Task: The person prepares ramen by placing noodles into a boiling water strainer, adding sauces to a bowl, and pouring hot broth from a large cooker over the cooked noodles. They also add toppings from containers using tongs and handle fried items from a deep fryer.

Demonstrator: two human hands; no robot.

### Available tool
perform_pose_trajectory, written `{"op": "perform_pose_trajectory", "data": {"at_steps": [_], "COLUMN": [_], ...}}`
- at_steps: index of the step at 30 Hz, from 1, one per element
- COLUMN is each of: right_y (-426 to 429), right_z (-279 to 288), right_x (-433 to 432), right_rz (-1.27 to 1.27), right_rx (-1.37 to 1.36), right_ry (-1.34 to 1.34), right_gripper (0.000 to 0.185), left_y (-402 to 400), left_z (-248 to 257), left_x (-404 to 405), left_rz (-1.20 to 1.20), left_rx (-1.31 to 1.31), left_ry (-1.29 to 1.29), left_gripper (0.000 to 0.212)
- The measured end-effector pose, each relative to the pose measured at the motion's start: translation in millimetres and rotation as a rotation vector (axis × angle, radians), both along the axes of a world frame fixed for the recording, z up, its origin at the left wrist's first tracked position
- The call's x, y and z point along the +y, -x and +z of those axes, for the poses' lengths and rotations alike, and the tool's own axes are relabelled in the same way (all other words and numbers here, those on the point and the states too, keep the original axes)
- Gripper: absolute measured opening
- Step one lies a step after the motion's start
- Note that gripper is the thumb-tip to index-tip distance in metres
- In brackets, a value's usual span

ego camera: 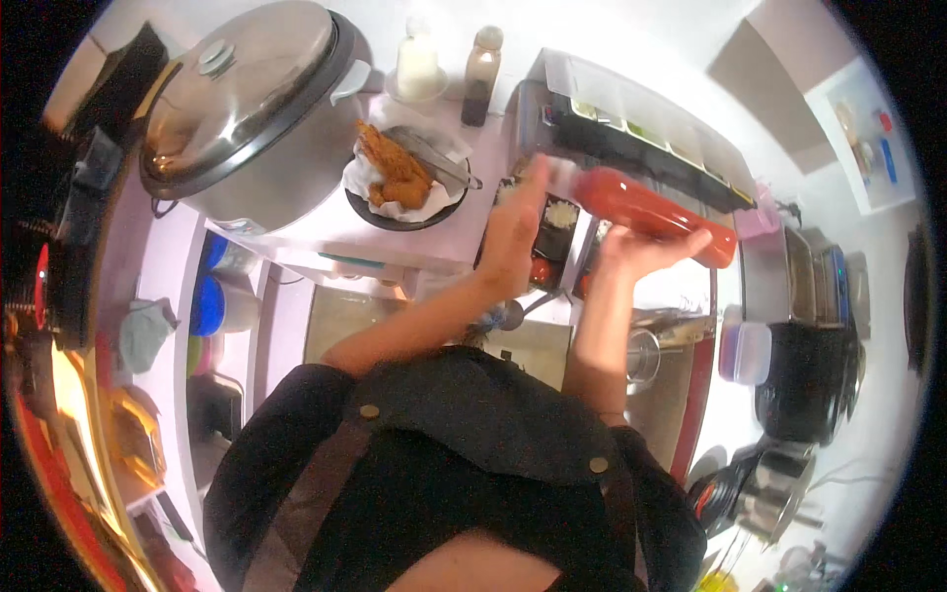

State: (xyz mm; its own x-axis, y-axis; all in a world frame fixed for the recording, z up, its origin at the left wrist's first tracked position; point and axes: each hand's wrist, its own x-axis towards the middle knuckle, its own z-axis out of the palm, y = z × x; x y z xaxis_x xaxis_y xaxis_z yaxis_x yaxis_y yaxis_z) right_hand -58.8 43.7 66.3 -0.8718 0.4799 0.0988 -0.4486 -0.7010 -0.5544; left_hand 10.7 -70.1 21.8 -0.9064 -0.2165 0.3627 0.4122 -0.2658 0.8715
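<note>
My right hand [644, 251] is wrapped around a squeeze bottle of red sauce [651, 211], tilted on its side with its pale cap [562, 177] towards the left. Flat and somewhat blurred, my left hand [513, 229] is raised right by the cap; whether it touches is not clear. Under the bottle stands a black food tray [551, 244] with white rice and red tomatoes, partly hidden by my hands. A second dark tray [590, 255] shows between my wrists. Left of them, fried chicken [396, 174] lies on paper in a black bowl [414, 224], with metal tongs [440, 163] resting across it.
A large rice cooker [274, 163] fills the counter's left. Behind are a pale shaker bottle [418, 66] and a dark-filled bottle [481, 78]. A lidded ingredient container [636, 140] stands beyond the trays. A black appliance [803, 385] and a metal pot [777, 492] are on the right.
</note>
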Motion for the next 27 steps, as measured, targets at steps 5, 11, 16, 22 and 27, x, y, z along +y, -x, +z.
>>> {"op": "perform_pose_trajectory", "data": {"at_steps": [5, 11, 16, 22, 27], "right_y": [39, 107, 134, 169, 153], "right_z": [30, 7, -42, -89, -69], "right_x": [-60, -197, -267, -242, -252], "right_rz": [0.06, 0.062, 0.19, 0.209, 0.152], "right_rx": [0.212, 0.13, 0.39, 0.142, 0.329], "right_ry": [-0.058, -0.693, -0.789, -0.934, -1.253], "right_gripper": [0.053, 0.109, 0.086, 0.08, 0.073], "left_y": [38, 193, 256, 270, 245], "left_z": [48, 108, 57, 75, 91], "left_x": [-65, -214, -297, -230, -254], "left_rz": [0.282, 0.862, 0.534, 0.644, 0.748], "left_rx": [0.103, -0.391, -0.801, -0.845, -0.748], "left_ry": [0.405, 1.1, 1.405, 1.058, 1.183], "left_gripper": [0.075, 0.06, 0.058, 0.04, 0.04]}}
